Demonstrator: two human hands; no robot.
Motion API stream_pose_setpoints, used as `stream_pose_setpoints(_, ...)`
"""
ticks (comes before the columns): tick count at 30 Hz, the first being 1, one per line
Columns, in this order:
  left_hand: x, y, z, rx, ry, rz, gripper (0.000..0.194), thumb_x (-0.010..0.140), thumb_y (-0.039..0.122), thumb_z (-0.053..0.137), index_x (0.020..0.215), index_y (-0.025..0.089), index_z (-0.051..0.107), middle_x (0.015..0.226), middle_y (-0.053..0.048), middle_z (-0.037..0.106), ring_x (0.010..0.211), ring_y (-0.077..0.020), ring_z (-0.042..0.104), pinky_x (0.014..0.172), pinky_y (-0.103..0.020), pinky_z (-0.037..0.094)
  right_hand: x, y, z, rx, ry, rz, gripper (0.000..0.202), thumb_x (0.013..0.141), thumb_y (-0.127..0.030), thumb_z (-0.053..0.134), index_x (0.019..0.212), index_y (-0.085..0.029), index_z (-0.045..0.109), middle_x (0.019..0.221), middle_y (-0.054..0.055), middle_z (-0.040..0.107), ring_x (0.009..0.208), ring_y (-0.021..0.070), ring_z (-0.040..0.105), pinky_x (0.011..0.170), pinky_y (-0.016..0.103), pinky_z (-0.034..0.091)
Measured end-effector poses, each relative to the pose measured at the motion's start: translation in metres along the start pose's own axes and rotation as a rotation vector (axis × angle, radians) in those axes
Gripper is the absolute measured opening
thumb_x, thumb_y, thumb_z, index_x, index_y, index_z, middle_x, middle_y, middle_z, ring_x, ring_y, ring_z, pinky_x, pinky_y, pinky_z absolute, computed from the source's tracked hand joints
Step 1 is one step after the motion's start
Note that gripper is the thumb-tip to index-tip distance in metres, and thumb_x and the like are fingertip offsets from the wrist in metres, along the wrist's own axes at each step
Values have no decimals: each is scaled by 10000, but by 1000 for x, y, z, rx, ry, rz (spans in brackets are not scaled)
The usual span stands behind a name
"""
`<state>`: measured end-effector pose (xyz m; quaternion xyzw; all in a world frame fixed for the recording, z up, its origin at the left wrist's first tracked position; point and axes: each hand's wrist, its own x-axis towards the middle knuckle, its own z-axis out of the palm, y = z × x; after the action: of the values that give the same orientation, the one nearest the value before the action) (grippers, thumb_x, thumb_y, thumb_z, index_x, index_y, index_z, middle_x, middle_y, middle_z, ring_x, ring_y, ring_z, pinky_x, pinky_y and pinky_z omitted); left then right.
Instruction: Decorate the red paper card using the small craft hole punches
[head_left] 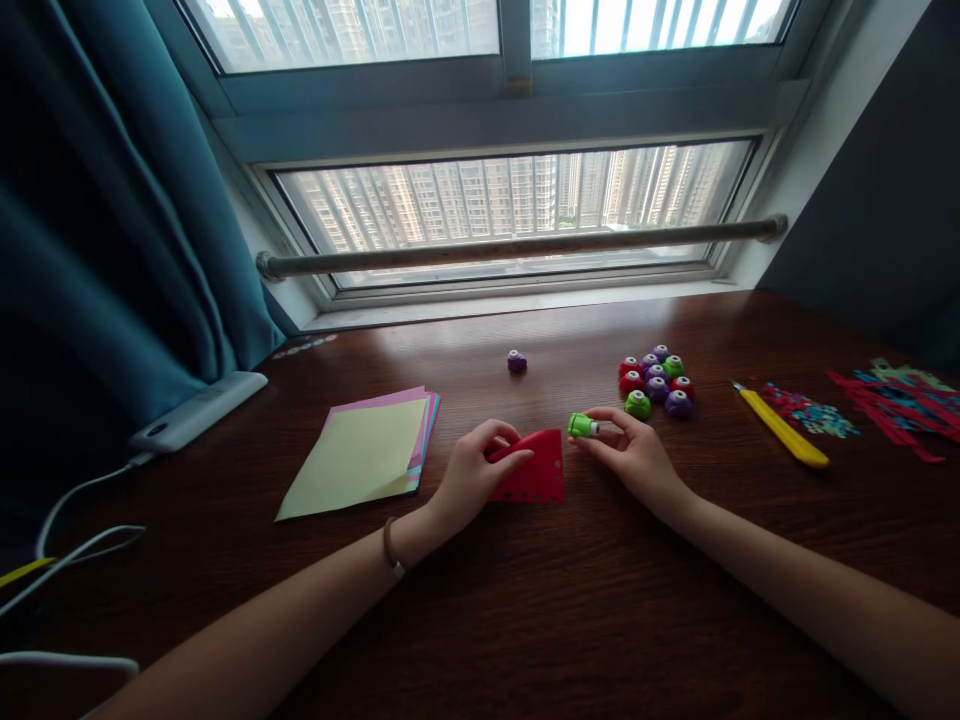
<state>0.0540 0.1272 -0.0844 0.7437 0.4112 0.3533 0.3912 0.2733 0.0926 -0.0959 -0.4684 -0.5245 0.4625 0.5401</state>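
Note:
My left hand (480, 465) pinches a sheet of red paper (544, 470) near the middle of the table. Small punched holes run along the paper's lower and right edges, and its upper part bends up. Just right of the paper, my right hand (637, 455) grips a small green craft punch (581, 427) between thumb and fingers, its white button pointing right. The punch is apart from the paper. Beyond my right hand sits a cluster of similar purple, red and green punches (655, 383). One purple punch (517, 362) stands alone farther back.
A stack of coloured paper (367, 450) lies left of my left hand. To the right are a yellow utility knife (784, 430), small paper confetti (817, 412) and red and blue paper strips (892, 400). A white power strip (199, 412) with cables is at far left, by the curtain (187, 250).

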Motion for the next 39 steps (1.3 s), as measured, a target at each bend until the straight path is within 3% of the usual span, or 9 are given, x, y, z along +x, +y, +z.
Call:
stream_pose_setpoints(4, -2, 0, 0, -125, 24, -33, 270, 770, 401, 642, 857, 178, 517, 730, 0, 570, 652, -143, 544, 548, -218, 403, -1, -2, 1, -50, -54, -10, 343, 731, -291, 667, 1021, -181, 520, 977, 78, 644, 913, 224, 614, 848, 355, 487)
stream_pose_setpoints(17, -4, 5, -2, -61, 67, 14, 259, 781, 395, 624, 842, 158, 541, 778, -24, 569, 677, -148, 538, 568, -226, 436, -8, -6, 3, -165, -113, -86, 316, 731, -315, 671, 993, -190, 546, 971, 59, 627, 826, 202, 628, 761, 315, 522)
stream_pose_setpoints(30, -5, 1, -3, 56, 103, 1, 260, 769, 416, 638, 787, 169, 557, 759, -16, 583, 702, -164, 548, 593, -239, 436, -15, -17, 7, -416, -59, -319, 154, 775, -205, 612, 930, -200, 609, 930, 38, 531, 724, 133, 594, 626, 223, 533)
stream_pose_setpoints(39, -6, 3, -1, 16, 57, 30, 292, 760, 425, 645, 802, 163, 522, 768, -20, 570, 713, -171, 560, 636, -265, 459, -14, -17, 6, -452, -16, -306, 184, 762, -304, 651, 906, -197, 613, 862, 40, 563, 713, 158, 591, 625, 261, 524)
